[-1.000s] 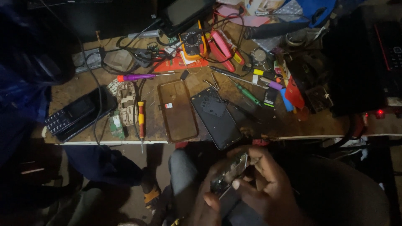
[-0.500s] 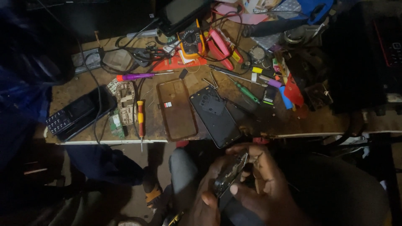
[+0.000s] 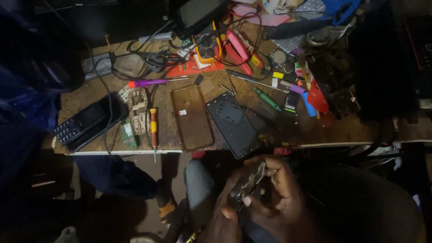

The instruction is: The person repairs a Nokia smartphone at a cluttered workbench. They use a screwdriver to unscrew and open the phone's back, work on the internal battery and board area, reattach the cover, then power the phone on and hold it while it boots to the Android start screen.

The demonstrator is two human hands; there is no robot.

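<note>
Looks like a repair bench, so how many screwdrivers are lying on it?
3 that I can tell: a purple one at the back left, a red-and-yellow one at the front edge, and a green one right of centre. Clutter may hide more.

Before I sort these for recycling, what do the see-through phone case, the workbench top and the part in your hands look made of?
The phone case looks like soft clear plastic, glossy and yellowed, since the wood shows through it. The workbench top looks like bare, worn wood, matt brown and stained. The part, held by the left hand and right hand, seems metal and circuit board, with dull glints; too dark to be sure.
</note>
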